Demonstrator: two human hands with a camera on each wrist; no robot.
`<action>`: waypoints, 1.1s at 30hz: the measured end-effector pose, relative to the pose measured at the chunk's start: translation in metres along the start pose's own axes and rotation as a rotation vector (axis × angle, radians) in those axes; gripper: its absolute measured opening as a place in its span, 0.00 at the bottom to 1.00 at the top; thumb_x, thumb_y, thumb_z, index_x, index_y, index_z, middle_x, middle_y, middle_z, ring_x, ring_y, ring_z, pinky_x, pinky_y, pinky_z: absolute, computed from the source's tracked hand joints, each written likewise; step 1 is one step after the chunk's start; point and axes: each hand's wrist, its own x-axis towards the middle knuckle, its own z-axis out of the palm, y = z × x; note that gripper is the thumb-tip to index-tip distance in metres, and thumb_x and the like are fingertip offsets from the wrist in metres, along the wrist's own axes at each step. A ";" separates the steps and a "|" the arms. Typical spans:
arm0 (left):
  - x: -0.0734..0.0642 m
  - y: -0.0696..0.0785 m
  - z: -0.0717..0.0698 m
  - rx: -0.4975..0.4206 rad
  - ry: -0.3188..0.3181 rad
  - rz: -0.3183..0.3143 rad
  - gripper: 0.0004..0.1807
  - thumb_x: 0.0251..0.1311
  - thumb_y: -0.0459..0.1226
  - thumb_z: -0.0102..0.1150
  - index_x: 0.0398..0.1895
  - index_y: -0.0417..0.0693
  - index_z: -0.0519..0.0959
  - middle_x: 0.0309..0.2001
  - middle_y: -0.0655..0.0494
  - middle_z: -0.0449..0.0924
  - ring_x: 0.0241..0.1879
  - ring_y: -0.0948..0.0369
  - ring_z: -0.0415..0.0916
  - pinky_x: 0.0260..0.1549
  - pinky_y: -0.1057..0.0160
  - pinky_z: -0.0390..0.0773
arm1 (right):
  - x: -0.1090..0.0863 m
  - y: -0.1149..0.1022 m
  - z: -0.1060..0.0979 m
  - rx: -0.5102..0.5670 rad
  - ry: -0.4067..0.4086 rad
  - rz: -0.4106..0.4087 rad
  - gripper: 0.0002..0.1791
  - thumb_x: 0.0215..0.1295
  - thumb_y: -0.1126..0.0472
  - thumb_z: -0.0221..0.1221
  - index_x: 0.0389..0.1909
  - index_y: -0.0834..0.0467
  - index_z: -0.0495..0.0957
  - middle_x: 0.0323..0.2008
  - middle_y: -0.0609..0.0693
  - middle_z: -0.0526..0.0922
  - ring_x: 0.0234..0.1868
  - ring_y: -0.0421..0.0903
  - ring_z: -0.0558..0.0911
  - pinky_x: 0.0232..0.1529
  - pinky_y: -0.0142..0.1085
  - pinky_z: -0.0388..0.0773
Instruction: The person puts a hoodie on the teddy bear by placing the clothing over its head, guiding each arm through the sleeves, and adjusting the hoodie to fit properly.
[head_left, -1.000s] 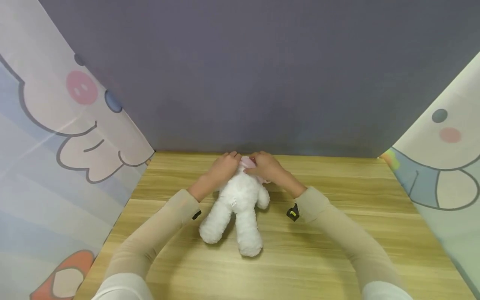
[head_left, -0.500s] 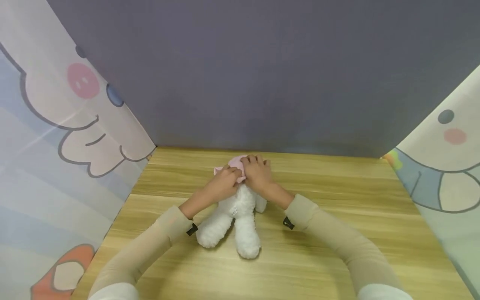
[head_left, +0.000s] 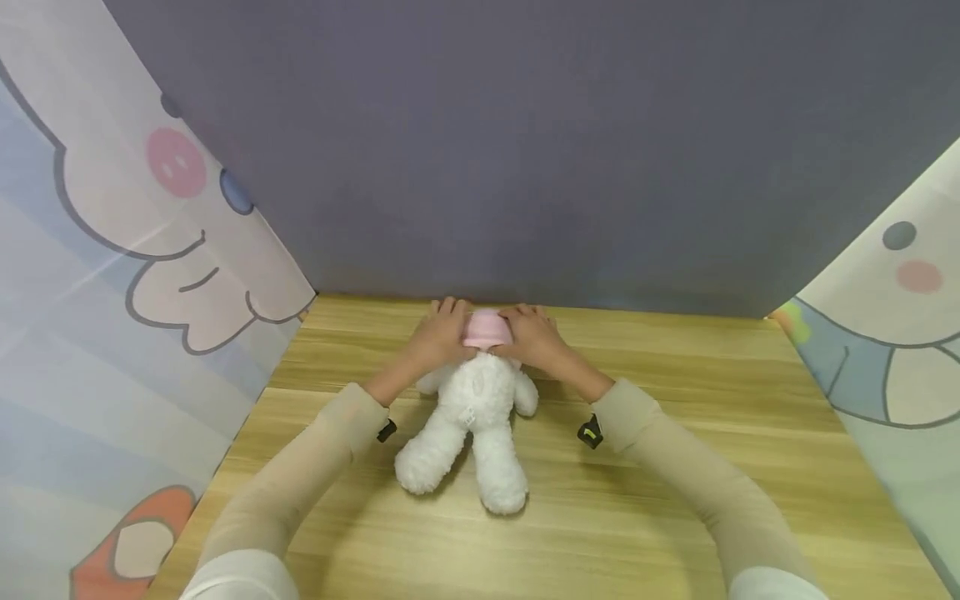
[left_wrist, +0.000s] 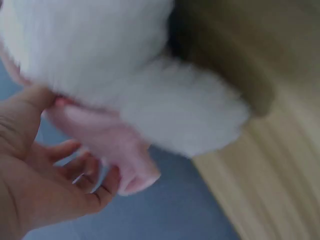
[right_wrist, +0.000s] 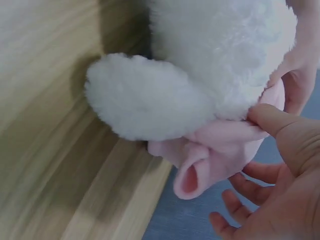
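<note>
A white plush toy (head_left: 480,392) lies on the wooden table, its legs toward me and a small tag low on its body. Over its head end sits a pink cloth hat (head_left: 487,327). My left hand (head_left: 442,333) holds the hat's left side, thumb at its lower edge and fingers around the far side. On the other side my right hand (head_left: 536,337) grips it likewise. In the right wrist view, the thumb presses the pink hat (right_wrist: 225,145) where it meets the fur, and an ear-shaped fold sticks out. The toy's face is hidden.
The wooden table (head_left: 637,517) ends at a dark grey panel (head_left: 525,167) just beyond my hands. Cartoon-printed sheets stand along the left (head_left: 97,333) and right sides. Black straps (head_left: 590,431) show at my cuffs.
Half a second ago my hands were close together over the hat, which sat further left. Now they are spread to its two sides, and the hat sits centred on the head end.
</note>
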 end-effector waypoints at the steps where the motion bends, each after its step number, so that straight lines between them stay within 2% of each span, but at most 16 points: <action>1: 0.003 -0.001 -0.003 0.027 -0.027 -0.006 0.38 0.54 0.44 0.74 0.65 0.38 0.69 0.59 0.42 0.72 0.56 0.45 0.67 0.53 0.45 0.73 | 0.003 0.000 0.000 -0.007 -0.011 0.000 0.46 0.59 0.42 0.71 0.72 0.61 0.67 0.65 0.60 0.73 0.60 0.59 0.69 0.59 0.56 0.70; 3: 0.010 -0.003 -0.008 0.058 -0.087 -0.011 0.41 0.55 0.45 0.73 0.69 0.38 0.68 0.64 0.43 0.70 0.61 0.44 0.63 0.57 0.41 0.69 | 0.009 0.001 0.001 -0.028 -0.021 -0.012 0.46 0.58 0.43 0.72 0.72 0.61 0.67 0.64 0.60 0.74 0.59 0.58 0.70 0.58 0.54 0.70; 5: 0.017 -0.002 -0.010 0.062 -0.138 -0.010 0.38 0.56 0.45 0.72 0.67 0.39 0.70 0.65 0.45 0.71 0.62 0.44 0.62 0.58 0.40 0.66 | 0.014 0.001 0.002 -0.045 -0.013 -0.013 0.45 0.57 0.44 0.73 0.71 0.60 0.68 0.64 0.59 0.75 0.59 0.58 0.70 0.59 0.53 0.70; 8: 0.023 -0.001 -0.009 0.057 -0.147 -0.020 0.32 0.57 0.43 0.73 0.61 0.39 0.74 0.61 0.46 0.74 0.61 0.45 0.62 0.57 0.38 0.65 | 0.020 0.002 0.008 -0.075 0.045 -0.030 0.40 0.56 0.47 0.74 0.66 0.59 0.72 0.60 0.57 0.78 0.57 0.57 0.72 0.59 0.54 0.69; 10: 0.024 -0.005 -0.002 0.070 -0.094 -0.022 0.26 0.55 0.42 0.75 0.54 0.41 0.77 0.55 0.48 0.77 0.58 0.46 0.64 0.56 0.37 0.65 | 0.022 0.001 0.014 -0.088 0.103 -0.040 0.34 0.56 0.49 0.75 0.61 0.57 0.74 0.57 0.55 0.80 0.54 0.56 0.72 0.57 0.54 0.69; 13: 0.023 -0.008 0.010 0.134 0.020 -0.007 0.18 0.53 0.42 0.77 0.41 0.45 0.79 0.46 0.51 0.80 0.54 0.48 0.69 0.55 0.37 0.67 | 0.023 0.003 0.027 -0.139 0.195 -0.072 0.25 0.58 0.53 0.74 0.52 0.54 0.76 0.50 0.52 0.82 0.50 0.53 0.73 0.55 0.52 0.68; 16: 0.021 -0.007 0.026 0.235 0.151 0.031 0.13 0.55 0.42 0.75 0.29 0.49 0.78 0.34 0.54 0.81 0.46 0.50 0.75 0.51 0.41 0.72 | 0.023 0.008 0.042 -0.245 0.317 -0.145 0.13 0.61 0.57 0.71 0.42 0.53 0.79 0.41 0.49 0.84 0.45 0.51 0.76 0.50 0.48 0.69; 19: 0.018 -0.004 0.039 0.288 0.234 0.055 0.11 0.58 0.37 0.71 0.23 0.50 0.78 0.28 0.55 0.81 0.42 0.51 0.78 0.49 0.43 0.75 | 0.022 0.014 0.056 -0.330 0.437 -0.213 0.07 0.61 0.58 0.69 0.34 0.53 0.81 0.34 0.48 0.85 0.39 0.50 0.79 0.43 0.44 0.69; 21: 0.018 -0.002 0.044 0.309 0.257 0.052 0.09 0.59 0.36 0.69 0.25 0.49 0.79 0.30 0.54 0.82 0.43 0.51 0.78 0.47 0.43 0.76 | 0.021 0.017 0.060 -0.355 0.481 -0.232 0.07 0.61 0.56 0.68 0.31 0.53 0.80 0.31 0.48 0.85 0.37 0.50 0.79 0.38 0.43 0.68; 23: 0.018 -0.001 0.045 0.302 0.251 0.016 0.09 0.59 0.39 0.71 0.31 0.48 0.79 0.35 0.52 0.81 0.47 0.49 0.76 0.48 0.41 0.75 | 0.021 0.018 0.057 -0.333 0.457 -0.206 0.09 0.61 0.55 0.70 0.33 0.52 0.79 0.34 0.48 0.84 0.39 0.51 0.78 0.40 0.44 0.67; 25: 0.019 0.000 0.041 0.277 0.233 -0.034 0.15 0.58 0.43 0.73 0.39 0.47 0.78 0.40 0.51 0.80 0.51 0.48 0.72 0.49 0.39 0.74 | 0.023 0.019 0.049 -0.293 0.400 -0.166 0.13 0.61 0.55 0.71 0.41 0.53 0.79 0.42 0.50 0.83 0.47 0.54 0.76 0.45 0.46 0.68; 27: 0.021 0.000 0.036 0.244 0.202 -0.083 0.23 0.57 0.47 0.75 0.47 0.46 0.75 0.47 0.48 0.77 0.55 0.46 0.67 0.50 0.37 0.72 | 0.027 0.021 0.038 -0.226 0.315 -0.124 0.25 0.60 0.53 0.72 0.55 0.54 0.75 0.55 0.54 0.78 0.57 0.58 0.71 0.52 0.51 0.68; 30: 0.028 -0.001 0.028 0.185 0.150 -0.112 0.29 0.56 0.47 0.75 0.54 0.45 0.72 0.56 0.44 0.71 0.62 0.43 0.60 0.54 0.35 0.70 | 0.037 0.025 0.021 -0.104 0.161 -0.062 0.46 0.60 0.51 0.72 0.75 0.54 0.60 0.71 0.58 0.64 0.69 0.64 0.60 0.62 0.59 0.61; 32: 0.034 -0.002 0.023 0.148 0.099 -0.110 0.33 0.56 0.46 0.75 0.59 0.45 0.70 0.61 0.42 0.70 0.65 0.40 0.56 0.56 0.31 0.67 | 0.045 0.028 0.012 -0.045 0.050 -0.038 0.52 0.61 0.51 0.72 0.80 0.53 0.52 0.76 0.56 0.59 0.72 0.65 0.55 0.65 0.62 0.55; 33: 0.036 -0.003 0.020 0.134 0.070 -0.110 0.34 0.56 0.46 0.75 0.61 0.45 0.69 0.62 0.42 0.69 0.66 0.39 0.56 0.56 0.30 0.66 | 0.048 0.029 0.009 -0.029 0.004 -0.031 0.52 0.61 0.51 0.72 0.80 0.53 0.52 0.77 0.56 0.58 0.72 0.65 0.55 0.65 0.63 0.55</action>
